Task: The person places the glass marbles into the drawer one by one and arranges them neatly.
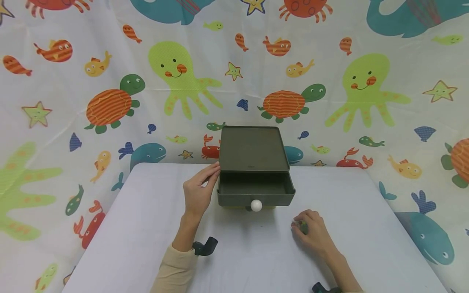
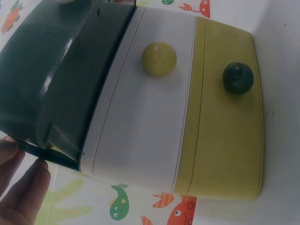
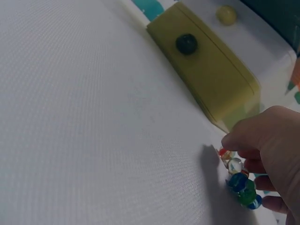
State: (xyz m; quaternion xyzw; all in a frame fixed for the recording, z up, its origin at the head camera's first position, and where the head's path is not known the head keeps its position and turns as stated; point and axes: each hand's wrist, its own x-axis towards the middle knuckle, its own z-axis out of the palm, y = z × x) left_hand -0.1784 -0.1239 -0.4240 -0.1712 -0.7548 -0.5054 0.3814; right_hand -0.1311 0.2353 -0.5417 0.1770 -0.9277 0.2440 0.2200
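A small drawer cabinet (image 1: 253,148) stands at the table's far middle. Its dark green top drawer (image 1: 256,189) with a white knob (image 1: 256,205) is pulled out and looks empty. Below it are a white drawer (image 2: 140,117) with a yellow knob (image 2: 159,58) and a yellow drawer (image 2: 225,131) with a dark knob (image 2: 238,78); both are pushed in. My left hand (image 1: 210,173) rests with straight fingers against the cabinet's left side. My right hand (image 1: 304,228) lies on the table, right of the knob, fingers curled round a cluster of coloured glass beads (image 3: 239,180).
The pale grey table (image 1: 146,228) reaches to a backdrop cloth (image 1: 110,101) printed with sea animals, right behind the cabinet. A black wrist-camera mount (image 1: 205,246) sticks out at my left wrist.
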